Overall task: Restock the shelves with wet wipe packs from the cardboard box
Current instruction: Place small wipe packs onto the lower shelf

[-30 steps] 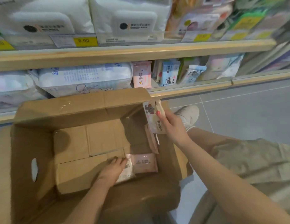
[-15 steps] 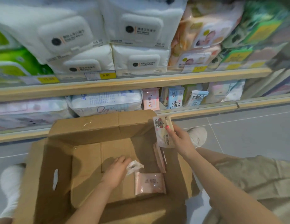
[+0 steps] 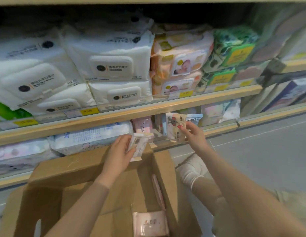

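An open cardboard box [image 3: 67, 170] stands on the floor in front of the shelves. My left hand [image 3: 119, 153] grips a small pink-white wipe pack [image 3: 137, 146] above the box's far flap, near the bottom shelf. My right hand [image 3: 193, 133] pinches a white pack with a cartoon print [image 3: 175, 128] at the front edge of the bottom shelf [image 3: 220, 127], among small upright packs. One pink pack [image 3: 149, 224] lies flat on the box floor. Another pink pack [image 3: 158, 191] leans against the box's right wall.
Large white wipe packs [image 3: 113, 65] and baby wipe packs [image 3: 183, 62] fill the upper shelf, with yellow price tags [image 3: 89, 111] along its edge. A long white-blue pack [image 3: 92, 135] lies on the bottom shelf. My knee and white shoe [image 3: 191, 170] sit right of the box on grey tiles.
My left hand lifted a pack out of the box up toward the bottom shelf. My right hand carried its pack from over the box to the shelf edge. The view tilted upward.
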